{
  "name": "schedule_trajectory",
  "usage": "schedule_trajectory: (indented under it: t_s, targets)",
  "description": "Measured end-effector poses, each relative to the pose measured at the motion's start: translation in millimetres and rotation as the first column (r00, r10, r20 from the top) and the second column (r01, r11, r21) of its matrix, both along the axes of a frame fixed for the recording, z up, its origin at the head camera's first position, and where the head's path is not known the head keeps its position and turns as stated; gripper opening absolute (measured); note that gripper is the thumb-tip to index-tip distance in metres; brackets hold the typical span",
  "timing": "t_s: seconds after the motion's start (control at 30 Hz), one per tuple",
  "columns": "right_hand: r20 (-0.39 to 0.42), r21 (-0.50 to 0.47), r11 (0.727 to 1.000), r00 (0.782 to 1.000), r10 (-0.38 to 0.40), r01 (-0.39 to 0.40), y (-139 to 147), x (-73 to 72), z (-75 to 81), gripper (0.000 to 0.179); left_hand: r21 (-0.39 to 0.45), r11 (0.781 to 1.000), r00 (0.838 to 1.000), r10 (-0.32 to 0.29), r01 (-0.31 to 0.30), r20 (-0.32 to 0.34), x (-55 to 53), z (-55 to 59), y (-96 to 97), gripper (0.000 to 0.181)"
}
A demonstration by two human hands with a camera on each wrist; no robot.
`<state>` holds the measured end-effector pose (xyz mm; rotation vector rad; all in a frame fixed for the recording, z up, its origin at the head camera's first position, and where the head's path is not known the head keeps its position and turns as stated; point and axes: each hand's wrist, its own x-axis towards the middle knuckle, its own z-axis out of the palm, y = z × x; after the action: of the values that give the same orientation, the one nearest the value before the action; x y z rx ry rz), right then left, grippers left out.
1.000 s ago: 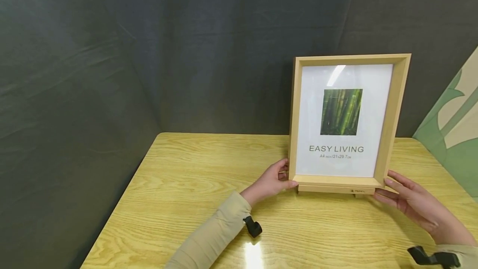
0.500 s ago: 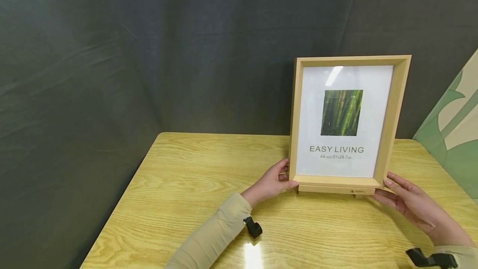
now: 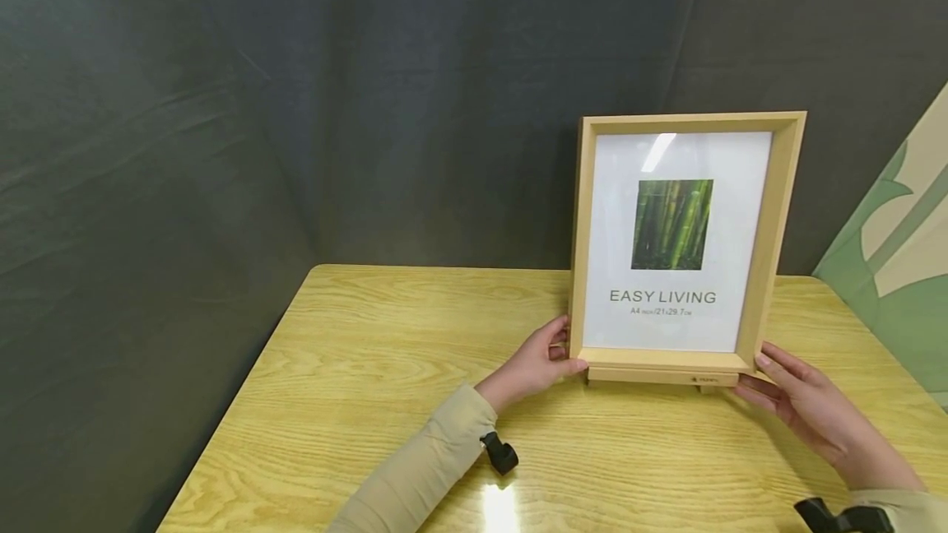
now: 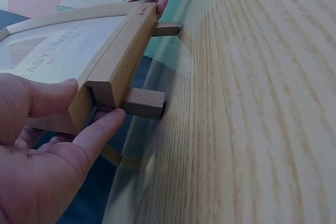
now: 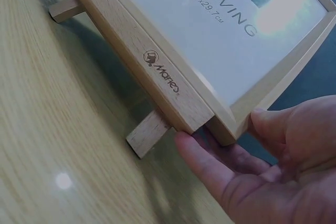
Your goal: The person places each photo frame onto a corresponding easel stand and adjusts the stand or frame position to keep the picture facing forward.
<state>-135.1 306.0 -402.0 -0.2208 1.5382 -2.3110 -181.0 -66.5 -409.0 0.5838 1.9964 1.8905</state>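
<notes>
A picture frame (image 3: 666,356) in pale wood stands tilted back on a small wooden easel (image 3: 662,376); its sheet shows green bamboo and the words EASY LIVING. My left hand (image 3: 529,364) grips the lower left corner, thumb at the front edge. In the left wrist view one fingertip of that hand touches the end of the easel's ledge (image 4: 118,61), near a short wooden foot (image 4: 144,102). At the opposite lower corner my right hand (image 3: 818,414) holds the frame's side with its thumb, index finger under the ledge's end. The easel's back is hidden behind the frame.
The pair stands toward the right on a wood-grain table (image 3: 415,336). Behind the table hangs a dark grey curtain (image 3: 444,105). A green and beige patterned panel (image 3: 896,261) borders the right side. Both sleeves carry black wrist straps (image 3: 499,452).
Both hands keep the same hold at the lower corners. In the head view the picture frame and right hand appear slightly further left, and the background has shifted a little the same way.
</notes>
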Motion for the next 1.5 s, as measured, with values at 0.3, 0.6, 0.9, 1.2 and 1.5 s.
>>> schedule_trajectory:
  t_s: [0.3,0.6,0.9,1.2,1.5]
  targets:
    - [-0.006,-0.077,0.993,0.996,0.088,-0.088,11.1,-3.6,-2.2,0.042,-0.008,0.999,0.999,0.032,-0.032,0.005,2.6,0.7,6.7,0.072]
    - [-0.024,-0.028,0.997,0.997,0.072,-0.073,7.5,-5.6,-1.7,0.040,-0.011,0.999,0.999,0.036,-0.036,0.013,5.5,0.9,2.2,0.073]
    - [-0.051,0.087,0.996,0.999,0.015,-0.011,6.5,-3.7,-1.7,0.027,-0.015,0.999,0.999,0.041,-0.041,0.028,7.5,3.6,1.9,0.068]
    - [-0.045,0.206,0.978,0.999,-0.026,0.035,2.2,-3.2,1.7,0.066,-0.033,0.998,0.998,0.050,-0.048,0.038,8.4,0.1,-2.0,0.073]
    - [-0.057,0.238,0.970,0.998,-0.031,0.044,5.5,-3.5,2.9,0.068,0.000,1.000,1.000,0.023,-0.023,0.021,7.7,-0.8,0.6,0.073]
